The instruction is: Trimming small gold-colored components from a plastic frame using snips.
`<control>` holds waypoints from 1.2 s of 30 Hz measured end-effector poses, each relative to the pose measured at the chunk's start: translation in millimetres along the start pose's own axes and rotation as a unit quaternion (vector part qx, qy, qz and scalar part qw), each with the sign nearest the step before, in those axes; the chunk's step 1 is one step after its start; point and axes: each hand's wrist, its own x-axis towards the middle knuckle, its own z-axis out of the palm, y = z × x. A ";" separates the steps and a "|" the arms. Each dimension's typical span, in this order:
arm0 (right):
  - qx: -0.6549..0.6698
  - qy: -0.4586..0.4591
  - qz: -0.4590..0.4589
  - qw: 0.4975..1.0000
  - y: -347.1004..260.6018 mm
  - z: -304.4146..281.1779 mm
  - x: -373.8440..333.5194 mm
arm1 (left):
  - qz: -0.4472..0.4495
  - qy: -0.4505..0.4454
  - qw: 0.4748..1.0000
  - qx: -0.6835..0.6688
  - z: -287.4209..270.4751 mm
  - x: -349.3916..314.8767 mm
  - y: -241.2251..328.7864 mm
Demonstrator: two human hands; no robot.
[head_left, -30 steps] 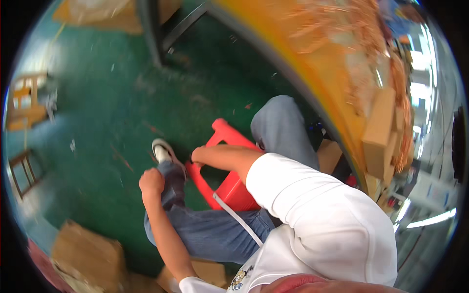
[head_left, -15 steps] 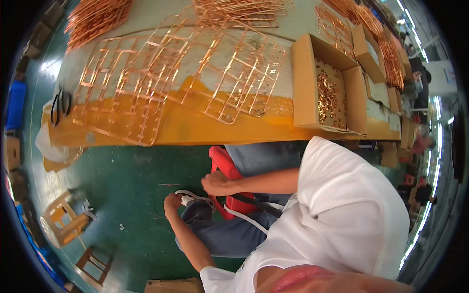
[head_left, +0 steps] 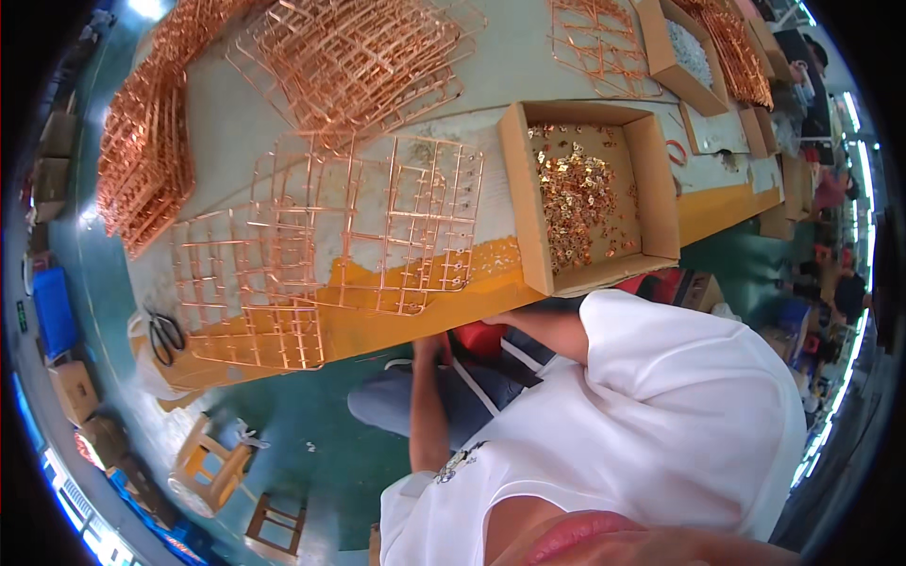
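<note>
My left hand (head_left: pixel 431 350) is down by my knee at the table's front edge, its fingers hidden under the edge. Close to its right, my right hand (head_left: pixel 498 319) reaches in beside a red plastic stool (head_left: pixel 478 341), mostly covered by the table edge. What either hand holds does not show. A white strap (head_left: pixel 475 389) runs across my lap below the hands. On the table above them lie loose copper-coloured wire grids (head_left: pixel 385 219), overlapping flat. A cardboard box (head_left: pixel 530 203) with small copper-coloured clips (head_left: pixel 578 189) stands to their right.
Piles of wire grids (head_left: pixel 363 57) cover the table's back, with another stack (head_left: pixel 142 160) at the left. Black-handled scissors (head_left: pixel 165 338) lie at the left corner. Wooden stools (head_left: pixel 209 472) stand on the green floor. Another box (head_left: pixel 687 52) holds silvery pieces.
The whole view has shifted, bringing the table lower in the picture. Both hands were in plain sight below the table edge, the left near something white; now the edge largely covers them.
</note>
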 end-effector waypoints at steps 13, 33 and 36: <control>0.062 0.016 -0.022 0.998 38.0 -33.7 60.5 | -0.156 0.009 0.895 -0.419 -11.2 104.2 88.9; 0.217 -0.002 -0.084 0.972 39.2 -318.9 -155.1 | 0.123 0.133 0.978 0.101 -249.9 75.5 334.9; 0.273 -0.032 -0.084 0.958 19.9 -385.0 -167.0 | 0.316 0.200 0.926 0.058 -305.3 97.0 393.2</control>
